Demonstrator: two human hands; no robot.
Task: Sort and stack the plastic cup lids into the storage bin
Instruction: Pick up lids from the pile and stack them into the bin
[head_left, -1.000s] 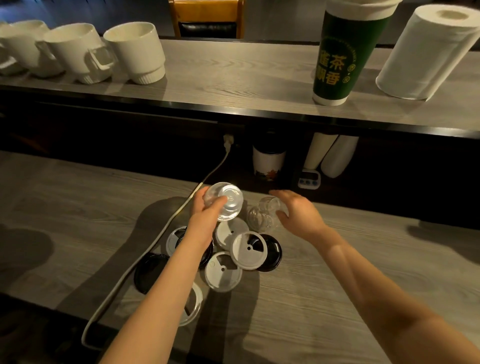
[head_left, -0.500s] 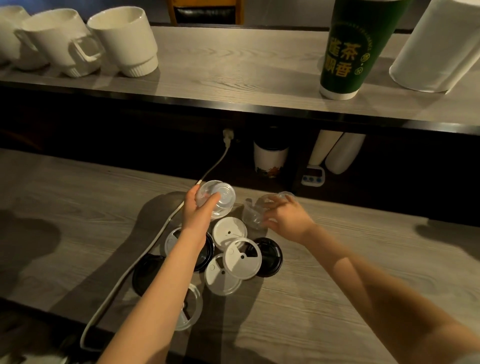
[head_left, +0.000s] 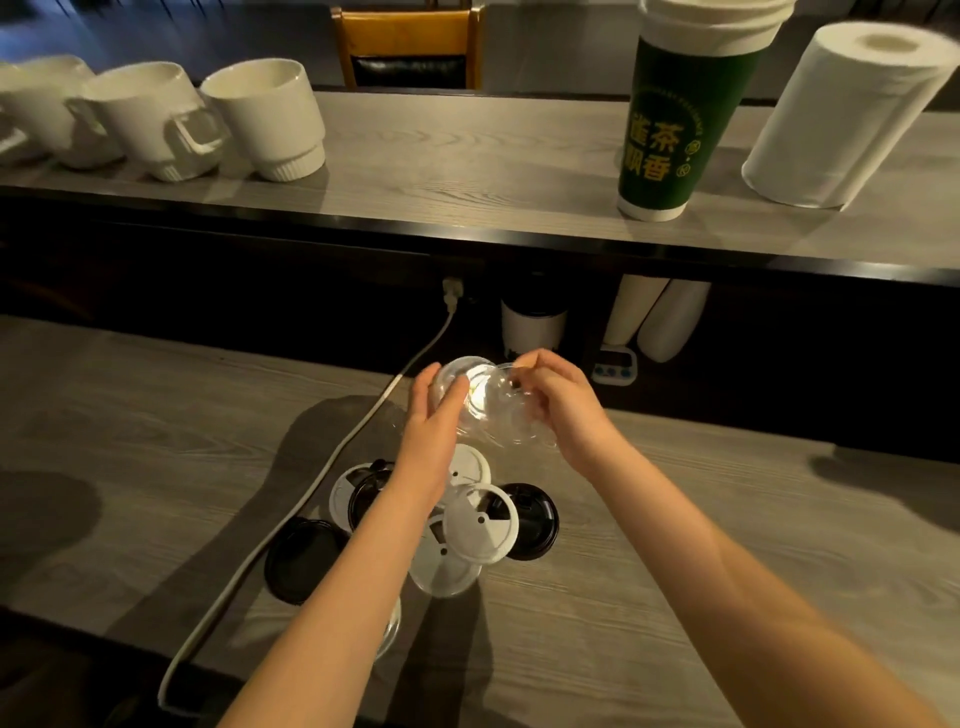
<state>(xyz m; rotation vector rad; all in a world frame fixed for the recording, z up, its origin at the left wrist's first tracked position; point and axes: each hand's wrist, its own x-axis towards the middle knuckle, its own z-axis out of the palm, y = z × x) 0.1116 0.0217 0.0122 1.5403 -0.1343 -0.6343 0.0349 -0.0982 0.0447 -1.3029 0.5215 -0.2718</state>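
**Above the lid pile: two clear lids meet edge to edge**

Over the middle of the tabletop (head_left: 701, 597), both hands are raised and drawn close together, each clamped on its own piece. The left hand (head_left: 434, 431) curls its fingers round the rim of a clear lid (head_left: 467, 376). The right hand (head_left: 563, 410) pinches a second clear lid (head_left: 511, 423) by its far edge. The two lids overlap where they meet. The second one lies just right of the first and a little nearer the person, tilted rather than level. Because both are transparent, I cannot tell which way each dome faces.

The coming move, as I judge it, is to nest one into the other. That depends on bringing the two round faces parallel and centred, so the right hand's lid has to slide leftward onto the left hand's. Neither hand is closer than the other, since both are already at the joint.

Below the wrists, the unsorted heap lies flat and touching. It includes a white lid (head_left: 480, 522) on top, a black lid (head_left: 535, 519) beside it and another black lid (head_left: 301, 558) out to the left by the cable (head_left: 332, 467). No storage bin is in view, so most of the sorting looks undone.
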